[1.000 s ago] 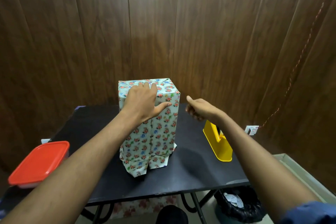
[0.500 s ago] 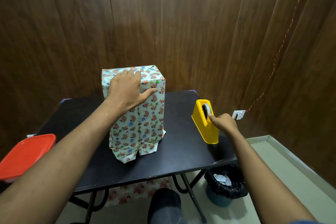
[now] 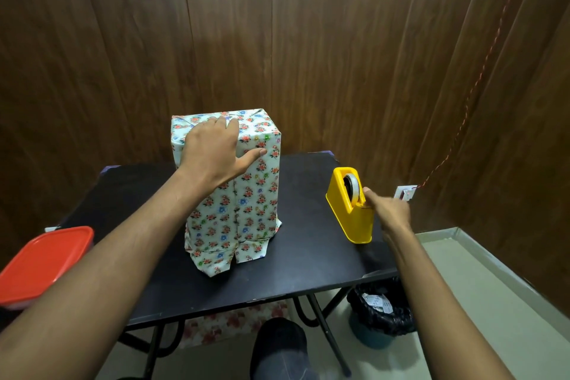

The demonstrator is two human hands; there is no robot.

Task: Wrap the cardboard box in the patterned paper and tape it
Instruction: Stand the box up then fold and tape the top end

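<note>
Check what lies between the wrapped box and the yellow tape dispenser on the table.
Nothing: the head view shows only bare black table between the wrapped box and the yellow tape dispenser.

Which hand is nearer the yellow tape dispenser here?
Right. The right hand touches the yellow tape dispenser at its tape end; the left hand rests on the wrapped box, apart from it.

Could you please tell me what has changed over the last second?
The right hand moved from beside the box out to the tape dispenser, where its fingers now meet the tape at the cutter. The left hand stayed pressed on the box top; the box stayed upright.
</note>
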